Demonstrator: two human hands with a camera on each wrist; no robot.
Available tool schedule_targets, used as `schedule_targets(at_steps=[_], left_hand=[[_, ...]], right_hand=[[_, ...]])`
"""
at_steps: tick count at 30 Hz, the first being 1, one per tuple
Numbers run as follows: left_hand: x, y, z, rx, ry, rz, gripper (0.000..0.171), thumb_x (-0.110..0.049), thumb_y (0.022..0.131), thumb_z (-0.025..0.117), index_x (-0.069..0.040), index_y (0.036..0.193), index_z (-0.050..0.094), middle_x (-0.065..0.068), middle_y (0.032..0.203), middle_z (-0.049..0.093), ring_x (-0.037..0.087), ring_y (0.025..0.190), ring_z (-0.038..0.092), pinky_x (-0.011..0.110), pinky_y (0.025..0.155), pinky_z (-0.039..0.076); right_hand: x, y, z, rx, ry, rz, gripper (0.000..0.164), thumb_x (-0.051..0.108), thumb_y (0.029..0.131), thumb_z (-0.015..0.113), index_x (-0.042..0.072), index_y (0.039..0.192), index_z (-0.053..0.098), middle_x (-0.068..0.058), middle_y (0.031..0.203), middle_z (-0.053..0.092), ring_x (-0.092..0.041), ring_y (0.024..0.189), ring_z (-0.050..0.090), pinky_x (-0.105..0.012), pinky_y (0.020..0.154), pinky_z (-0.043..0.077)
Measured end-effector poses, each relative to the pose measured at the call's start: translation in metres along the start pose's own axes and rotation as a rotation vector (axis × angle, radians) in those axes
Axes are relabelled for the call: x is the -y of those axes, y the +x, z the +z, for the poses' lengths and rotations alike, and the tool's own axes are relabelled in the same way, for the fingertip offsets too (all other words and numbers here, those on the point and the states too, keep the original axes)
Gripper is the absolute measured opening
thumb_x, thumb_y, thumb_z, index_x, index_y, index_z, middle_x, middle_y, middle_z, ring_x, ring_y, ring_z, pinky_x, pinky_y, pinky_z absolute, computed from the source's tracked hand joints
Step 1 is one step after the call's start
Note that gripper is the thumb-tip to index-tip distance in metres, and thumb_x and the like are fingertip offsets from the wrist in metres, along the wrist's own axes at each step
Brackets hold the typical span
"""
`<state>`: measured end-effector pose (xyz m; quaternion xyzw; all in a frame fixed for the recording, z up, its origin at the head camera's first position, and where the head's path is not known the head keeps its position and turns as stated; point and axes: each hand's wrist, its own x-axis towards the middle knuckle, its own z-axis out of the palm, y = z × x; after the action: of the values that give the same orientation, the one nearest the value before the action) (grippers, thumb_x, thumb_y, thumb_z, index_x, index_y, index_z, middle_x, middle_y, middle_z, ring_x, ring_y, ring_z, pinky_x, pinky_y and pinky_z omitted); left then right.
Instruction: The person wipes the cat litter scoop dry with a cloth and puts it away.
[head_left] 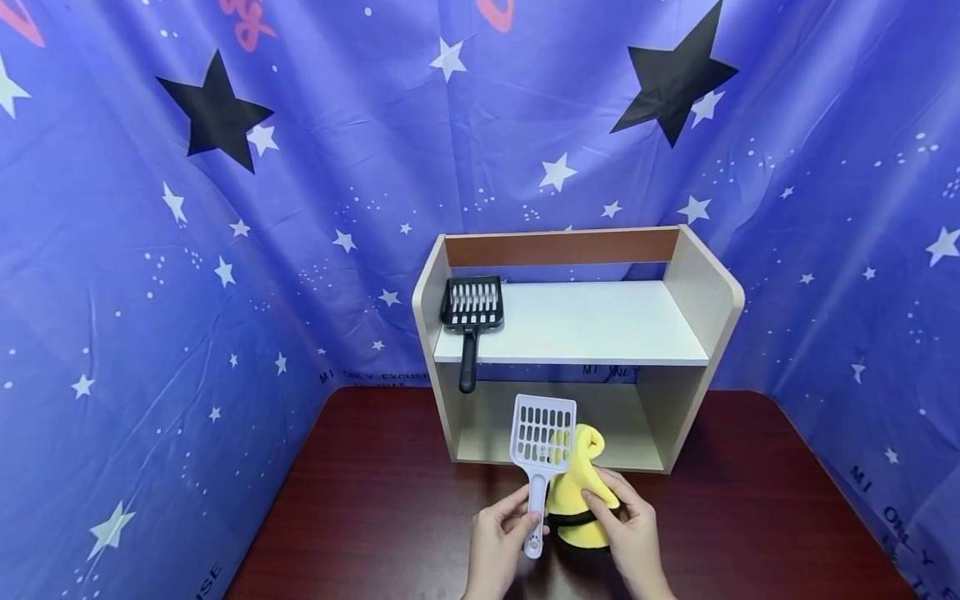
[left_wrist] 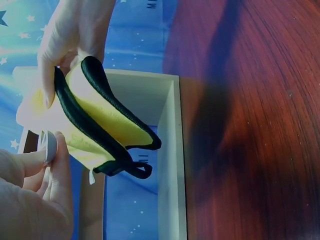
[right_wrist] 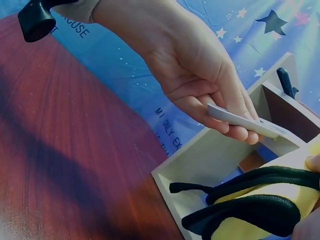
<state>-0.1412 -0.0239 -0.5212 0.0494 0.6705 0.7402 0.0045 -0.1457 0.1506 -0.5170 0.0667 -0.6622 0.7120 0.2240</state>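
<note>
My left hand (head_left: 495,543) pinches the handle of a pale grey slotted litter scoop (head_left: 537,483), whose head points up and away from me. In my right hand (head_left: 636,533) is a yellow cloth (head_left: 579,487) with black edging, gripped between thumb and fingers. The cloth is folded over, its top end curled. It hangs just right of the scoop, partly behind the scoop's head. A black hanging loop (left_wrist: 142,170) sticks out from the cloth's edge in the left wrist view. Seen from the right wrist, the scoop handle (right_wrist: 240,120) lies between the left thumb and fingers.
A two-level shelf unit (head_left: 708,317) stands at the back of the dark red table (head_left: 360,500). On its upper board, at the left, lies a black slotted scoop (head_left: 469,346), its handle jutting over the front edge. Blue star-printed curtains (head_left: 337,275) surround the table.
</note>
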Motion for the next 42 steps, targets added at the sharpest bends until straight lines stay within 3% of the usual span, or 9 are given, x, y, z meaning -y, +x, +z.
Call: schedule_targets(at_steps=[4,10,14,20,27,31,37,42], left_hand=[[0.001,0.0,0.001,-0.035,0.028,0.011,0.039,0.003,0.083,0.065,0.007,0.122,0.058,0.021,0.091,0.07,0.02,0.066,0.07,0.022,0.061,0.058],[-0.003,-0.002,0.007,-0.062,0.077,0.083,0.04,-0.002,0.081,0.069,0.005,0.12,0.061,0.015,0.088,0.072,0.015,0.062,0.069,0.022,0.057,0.058],[-0.004,-0.002,0.009,-0.05,0.092,0.128,0.038,-0.004,0.082,0.069,0.003,0.119,0.062,0.013,0.087,0.072,0.013,0.062,0.069,0.023,0.056,0.058],[-0.006,0.0,0.0,-0.061,0.107,0.198,0.036,-0.001,0.082,0.068,0.006,0.116,0.062,0.017,0.086,0.071,0.019,0.063,0.07,0.024,0.057,0.059],[-0.007,-0.002,-0.01,-0.063,0.119,0.176,0.036,-0.003,0.082,0.068,0.003,0.117,0.062,0.017,0.086,0.071,0.02,0.065,0.07,0.025,0.058,0.059],[-0.005,-0.004,-0.011,-0.048,0.127,0.156,0.036,-0.004,0.082,0.069,0.004,0.117,0.062,0.015,0.086,0.072,0.02,0.065,0.07,0.024,0.058,0.059],[0.0,-0.007,-0.006,0.001,0.136,0.167,0.036,-0.003,0.081,0.07,0.005,0.115,0.063,0.015,0.085,0.071,0.016,0.063,0.069,0.025,0.058,0.059],[0.001,-0.006,-0.004,0.001,0.139,0.17,0.035,-0.001,0.081,0.069,0.007,0.114,0.063,0.016,0.085,0.071,0.013,0.062,0.069,0.025,0.058,0.059]], right_hand=[[-0.003,-0.004,0.005,-0.034,0.017,0.041,0.03,-0.01,0.08,0.066,-0.009,0.11,0.063,0.003,0.1,0.07,-0.006,0.086,0.065,-0.02,0.068,0.057],[-0.008,-0.013,0.013,-0.034,0.032,0.053,0.022,-0.011,0.078,0.068,-0.006,0.099,0.067,0.004,0.089,0.071,-0.006,0.075,0.065,-0.023,0.058,0.058],[-0.007,-0.017,0.018,-0.023,0.035,0.053,0.018,-0.012,0.077,0.068,-0.004,0.093,0.068,0.004,0.086,0.07,-0.006,0.073,0.064,-0.024,0.056,0.058],[-0.003,-0.013,0.011,0.022,0.028,0.034,0.022,-0.012,0.08,0.065,-0.007,0.101,0.067,0.007,0.093,0.071,-0.004,0.077,0.066,-0.024,0.058,0.058],[0.005,0.007,-0.005,-0.106,-0.021,0.128,0.027,-0.007,0.08,0.068,-0.008,0.106,0.066,0.006,0.091,0.072,-0.007,0.072,0.067,-0.024,0.054,0.057],[0.009,0.023,-0.014,-0.143,-0.032,0.105,0.028,-0.007,0.08,0.068,-0.009,0.107,0.065,0.008,0.091,0.072,-0.005,0.072,0.066,-0.021,0.054,0.056],[0.014,0.044,-0.022,-0.118,-0.082,0.078,0.028,-0.003,0.082,0.069,-0.006,0.109,0.066,0.007,0.089,0.071,-0.007,0.067,0.066,-0.023,0.05,0.056],[0.014,0.045,-0.022,-0.058,-0.103,0.103,0.028,-0.001,0.082,0.069,-0.005,0.11,0.066,0.008,0.086,0.071,-0.008,0.065,0.066,-0.026,0.048,0.056]])
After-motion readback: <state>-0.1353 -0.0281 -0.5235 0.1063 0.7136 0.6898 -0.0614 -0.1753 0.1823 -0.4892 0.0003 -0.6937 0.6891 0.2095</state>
